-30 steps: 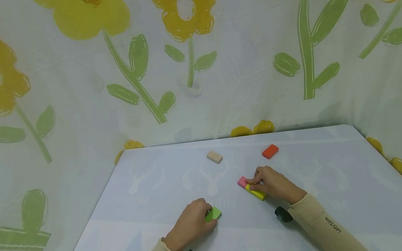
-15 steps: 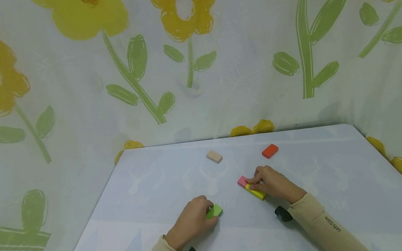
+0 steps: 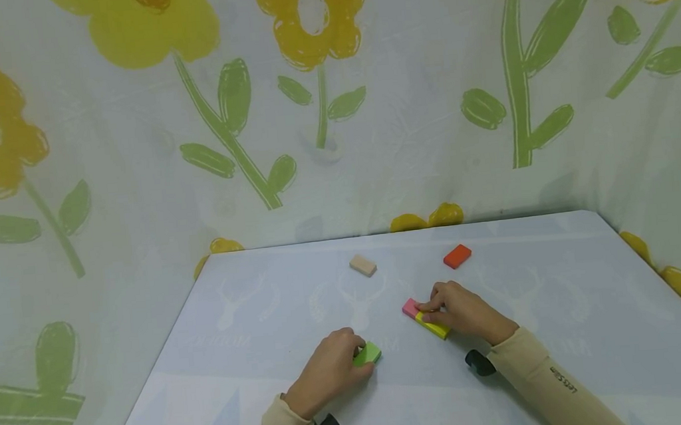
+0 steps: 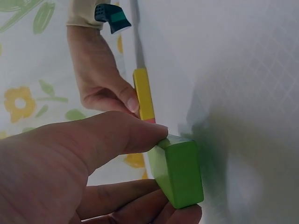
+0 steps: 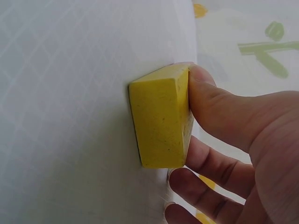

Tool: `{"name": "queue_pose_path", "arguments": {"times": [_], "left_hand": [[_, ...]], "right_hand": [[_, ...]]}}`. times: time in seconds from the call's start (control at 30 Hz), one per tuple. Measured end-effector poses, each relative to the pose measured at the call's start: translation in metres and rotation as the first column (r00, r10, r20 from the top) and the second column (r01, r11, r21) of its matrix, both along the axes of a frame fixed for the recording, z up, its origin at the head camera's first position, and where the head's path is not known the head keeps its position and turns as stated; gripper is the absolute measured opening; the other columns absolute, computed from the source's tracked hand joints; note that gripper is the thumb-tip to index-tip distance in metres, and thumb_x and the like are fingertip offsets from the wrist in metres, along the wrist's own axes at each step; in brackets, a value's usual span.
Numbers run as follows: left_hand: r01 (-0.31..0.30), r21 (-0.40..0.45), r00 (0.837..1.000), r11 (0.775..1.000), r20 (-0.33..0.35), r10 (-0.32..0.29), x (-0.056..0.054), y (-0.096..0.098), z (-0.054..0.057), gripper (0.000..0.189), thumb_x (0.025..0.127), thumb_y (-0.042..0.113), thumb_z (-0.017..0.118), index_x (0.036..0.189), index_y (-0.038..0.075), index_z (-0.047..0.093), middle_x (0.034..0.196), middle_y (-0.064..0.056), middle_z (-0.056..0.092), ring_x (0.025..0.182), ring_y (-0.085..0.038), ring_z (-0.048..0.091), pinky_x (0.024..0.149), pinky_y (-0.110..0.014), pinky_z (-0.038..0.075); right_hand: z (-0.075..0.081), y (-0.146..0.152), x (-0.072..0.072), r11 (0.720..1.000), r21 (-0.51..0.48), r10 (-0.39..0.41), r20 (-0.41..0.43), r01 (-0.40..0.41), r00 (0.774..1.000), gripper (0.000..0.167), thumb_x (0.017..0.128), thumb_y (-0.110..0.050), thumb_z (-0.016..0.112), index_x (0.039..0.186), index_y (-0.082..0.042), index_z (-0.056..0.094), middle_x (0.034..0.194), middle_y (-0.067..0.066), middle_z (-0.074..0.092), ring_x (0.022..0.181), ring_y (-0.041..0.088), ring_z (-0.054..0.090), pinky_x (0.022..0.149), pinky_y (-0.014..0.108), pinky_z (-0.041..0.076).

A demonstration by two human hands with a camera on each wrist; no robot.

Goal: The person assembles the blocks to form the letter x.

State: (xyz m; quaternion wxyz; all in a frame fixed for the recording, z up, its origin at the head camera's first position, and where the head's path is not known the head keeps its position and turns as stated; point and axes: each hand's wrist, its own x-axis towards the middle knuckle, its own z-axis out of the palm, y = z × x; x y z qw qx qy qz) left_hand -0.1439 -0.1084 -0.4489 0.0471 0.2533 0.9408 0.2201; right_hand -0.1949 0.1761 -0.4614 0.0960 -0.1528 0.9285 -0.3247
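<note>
My left hand (image 3: 329,368) pinches a green rectangular block (image 3: 372,352) between thumb and fingers, just over the table. In the left wrist view the green block (image 4: 184,173) shows its end face, with the thumb on one edge and fingertips on the opposite one. Farther right, my right hand (image 3: 467,312) holds a yellow block (image 3: 438,329) that lies flat on the table. A pink block (image 3: 409,307) sits end to end with the yellow one, partly under the fingers. The right wrist view shows the thumb against the yellow block (image 5: 156,123), other fingers curled beside it.
Toward the back of the white table (image 3: 274,284) lie a plain wood-coloured block (image 3: 363,265) and a red-orange block (image 3: 457,256). A flower-printed curtain (image 3: 405,114) hangs behind the table's far edge. Dark wrist devices sit under both sleeves.
My left hand has shifted slightly right and away from me, carrying the green block toward the yellow and pink pair. The right hand and the other blocks stay where they were.
</note>
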Motion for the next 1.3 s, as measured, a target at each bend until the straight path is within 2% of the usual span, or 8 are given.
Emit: {"name": "queue_pose_path", "arguments": {"times": [0.33,0.7,1.3], "left_hand": [[-0.005,0.016,1.000,1.000,-0.002,0.005,-0.003,0.004,0.000,0.026,0.081,0.016,0.080,0.100,-0.002,0.079,0.082,-0.003,0.068,0.069,-0.002,0.048,0.059,-0.017,0.041],[0.005,0.012,0.999,1.000,-0.036,-0.005,-0.012,0.009,0.002,0.024,0.082,0.018,0.080,0.097,-0.001,0.079,0.082,-0.003,0.068,0.070,-0.002,0.048,0.060,-0.016,0.041],[-0.016,0.006,1.000,1.000,0.000,0.016,-0.015,0.023,0.002,0.028,0.084,0.018,0.080,0.103,-0.001,0.079,0.084,-0.003,0.067,0.072,-0.003,0.050,0.062,-0.017,0.043]], "right_hand": [[0.001,-0.001,0.000,1.000,0.013,-0.024,0.025,0.023,0.999,0.032,0.088,-0.017,0.082,0.119,-0.012,0.077,0.085,-0.002,0.061,0.079,0.014,0.051,0.063,0.021,0.046],[0.000,-0.002,-0.001,0.999,0.017,-0.030,0.020,0.030,0.999,0.032,0.088,-0.018,0.082,0.119,-0.012,0.077,0.084,-0.002,0.060,0.079,0.014,0.051,0.062,0.021,0.045],[-0.002,0.000,-0.001,1.000,0.015,-0.015,0.012,0.015,1.000,0.032,0.088,-0.018,0.082,0.119,-0.012,0.077,0.083,-0.003,0.060,0.077,0.014,0.050,0.062,0.021,0.044]]}}
